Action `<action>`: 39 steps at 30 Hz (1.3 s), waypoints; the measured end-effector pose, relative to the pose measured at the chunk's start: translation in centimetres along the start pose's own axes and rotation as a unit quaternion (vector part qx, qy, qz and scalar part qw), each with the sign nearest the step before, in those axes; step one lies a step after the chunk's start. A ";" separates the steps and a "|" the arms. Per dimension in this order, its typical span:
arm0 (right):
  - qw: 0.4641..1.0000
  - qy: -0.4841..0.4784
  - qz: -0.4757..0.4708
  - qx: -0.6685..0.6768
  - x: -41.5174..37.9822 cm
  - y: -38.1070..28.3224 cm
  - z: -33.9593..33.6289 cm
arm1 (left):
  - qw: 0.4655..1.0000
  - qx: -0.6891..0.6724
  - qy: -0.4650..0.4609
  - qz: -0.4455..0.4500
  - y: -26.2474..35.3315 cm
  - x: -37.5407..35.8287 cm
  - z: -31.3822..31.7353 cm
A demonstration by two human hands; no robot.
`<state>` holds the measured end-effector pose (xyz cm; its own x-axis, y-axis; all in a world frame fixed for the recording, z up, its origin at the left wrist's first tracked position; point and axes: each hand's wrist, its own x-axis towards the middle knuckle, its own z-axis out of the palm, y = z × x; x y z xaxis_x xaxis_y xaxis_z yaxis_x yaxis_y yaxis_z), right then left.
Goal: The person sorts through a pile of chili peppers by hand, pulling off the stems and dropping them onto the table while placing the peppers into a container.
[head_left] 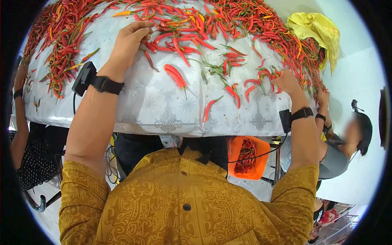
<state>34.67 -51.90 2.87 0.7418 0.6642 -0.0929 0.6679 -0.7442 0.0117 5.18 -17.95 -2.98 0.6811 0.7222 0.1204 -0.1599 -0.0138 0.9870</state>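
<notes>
Red chili peppers (179,45) lie loose and in heaps over the table's pale patterned cloth (159,110). At the upper left of the middle, my left hand (132,38) has its fingers bent together beside the chilies; what is between the fingertips, if anything, is too small to name. On the right, my right hand (288,81) is closed at a small cluster of red chilies (263,75), its fingertips touching them and partly hidden. Between the hands lie a few red chilies (175,75) side by side and some green stems and leaves (210,65).
Below the table edge is an orange container (261,157) with chilies inside. A yellow sack (322,30) stands at the upper right. Other people are at both sides, one at the right with a hand (322,98) at the chilies, one arm (19,122) at the left.
</notes>
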 end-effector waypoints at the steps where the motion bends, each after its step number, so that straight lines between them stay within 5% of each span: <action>1: 0.998 -0.023 0.007 0.065 -0.4 -0.8 -0.5 | 1.000 0.002 0.006 -0.003 0.1 -0.1 0.1; 6: 0.951 -0.070 -0.006 0.302 -0.5 -1.7 -0.4 | 1.000 -0.004 -0.009 0.007 -0.3 0.1 -0.2; 8: 0.888 -0.091 -0.026 0.450 0.2 -1.4 -0.7 | 1.000 -0.002 -0.008 0.007 -0.2 0.0 -0.1; 11: 0.850 -0.044 -0.057 0.523 0.3 -2.1 -1.7 | 1.000 0.003 -0.009 0.006 0.0 -0.1 -0.1; 14: 0.920 -0.046 0.016 0.390 -0.1 -3.4 -2.3 | 1.000 0.003 -0.014 0.009 -0.4 0.1 -0.3; 17: 0.959 -0.079 -0.013 0.273 0.7 -3.6 -1.4 | 1.000 0.005 -0.012 0.004 -0.1 -0.1 -0.2; 24: 0.969 -0.069 -0.047 0.232 1.6 -3.1 0.1 | 1.000 -0.010 0.005 0.002 0.0 -0.1 0.0; 32: 0.905 -0.110 -0.057 0.407 0.4 -4.5 -3.9 | 1.000 0.001 0.004 0.005 0.2 -0.1 0.1; 39: 0.942 -0.149 -0.048 0.296 -0.5 -6.1 -3.9 | 1.000 -0.004 0.000 0.006 0.0 0.0 0.0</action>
<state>30.47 -47.39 6.72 0.5699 0.7470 -0.3422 0.5142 -0.6491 -0.5606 5.14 -17.97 -2.98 0.6797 0.7214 0.1323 -0.1744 -0.0162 0.9845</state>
